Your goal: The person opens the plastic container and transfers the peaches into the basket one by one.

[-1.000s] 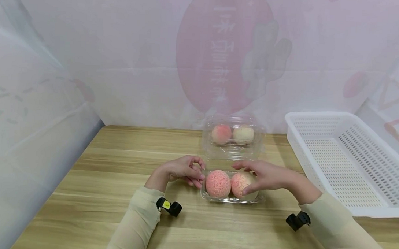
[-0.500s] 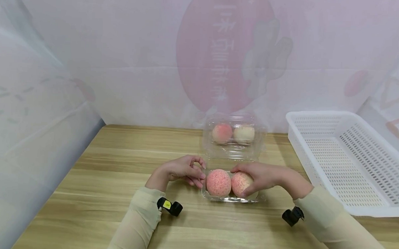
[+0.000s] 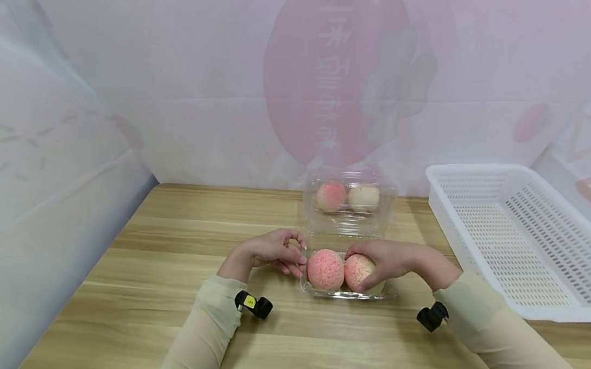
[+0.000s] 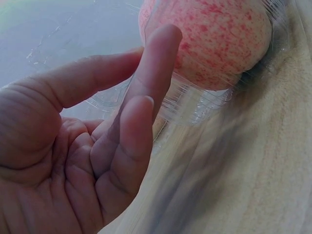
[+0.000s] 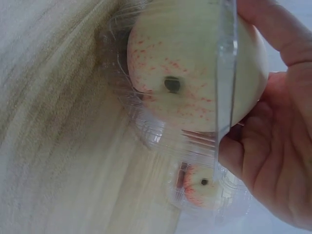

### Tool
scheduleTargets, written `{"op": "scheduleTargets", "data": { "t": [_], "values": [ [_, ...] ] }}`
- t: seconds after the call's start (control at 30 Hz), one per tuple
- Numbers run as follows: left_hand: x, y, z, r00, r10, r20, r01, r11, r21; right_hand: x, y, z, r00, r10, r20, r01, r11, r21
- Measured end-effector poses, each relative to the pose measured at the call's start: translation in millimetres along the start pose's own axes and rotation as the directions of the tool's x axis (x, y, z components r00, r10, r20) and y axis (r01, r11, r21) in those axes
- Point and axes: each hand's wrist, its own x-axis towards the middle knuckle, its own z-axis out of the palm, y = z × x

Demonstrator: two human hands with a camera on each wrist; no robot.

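Observation:
A clear plastic clamshell box (image 3: 342,295) lies on the table with its lid (image 3: 347,224) raised at the back. Two peaches sit side by side in its tray: a speckled pink one (image 3: 325,269) on the left and a pink-and-cream one (image 3: 358,272) on the right. My left hand (image 3: 277,251) pinches the box's left edge between thumb and finger; the left wrist view shows the thumb (image 4: 97,75) meeting the index finger there. With fingers behind and thumb in front, my right hand (image 3: 390,259) grips the right peach, which is down in the tray.
Behind, two more peach shapes, pink (image 3: 331,196) and cream (image 3: 364,199), show through the clear lid; I cannot tell whether they are reflections. A white perforated basket (image 3: 443,214) stands on the right. A printed cloth (image 3: 205,121) hangs along the table's back edge.
My right hand has moved slightly left and down, closing its fingers from hovering over the right peach to gripping it. My left hand keeps its place at the box edge.

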Motion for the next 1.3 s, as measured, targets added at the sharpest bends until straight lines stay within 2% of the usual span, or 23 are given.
{"op": "scheduleTargets", "data": {
  "t": [0.37,0.63,0.87,1.1,1.3],
  "values": [
    [-0.3,1.4,1.6,1.000,-0.006,0.010,0.006,1.000,0.000,-3.7,4.4,4.9,0.998,-0.047,-0.049,0.049,0.998,0.044],
    [0.7,-0.9,0.7,1.000,-0.008,0.007,0.008,1.000,0.000,-1.7,1.5,3.0,0.996,-0.063,-0.062,0.064,0.998,0.012],
    [2.1,-3.1,-0.4,1.000,-0.008,0.005,0.008,1.000,-0.004,-2.1,1.2,0.8,0.997,-0.024,-0.074,0.027,0.999,0.033],
    [0.5,0.3,1.6,1.000,0.002,0.014,-0.002,1.000,0.001,-4.0,0.8,-4.3,0.993,-0.044,-0.110,0.048,0.998,0.028],
    [-0.2,1.7,2.3,1.000,0.010,0.017,-0.010,1.000,0.000,-5.8,-1.1,-8.9,0.991,-0.031,-0.129,0.033,0.999,0.013]
  ]
}}
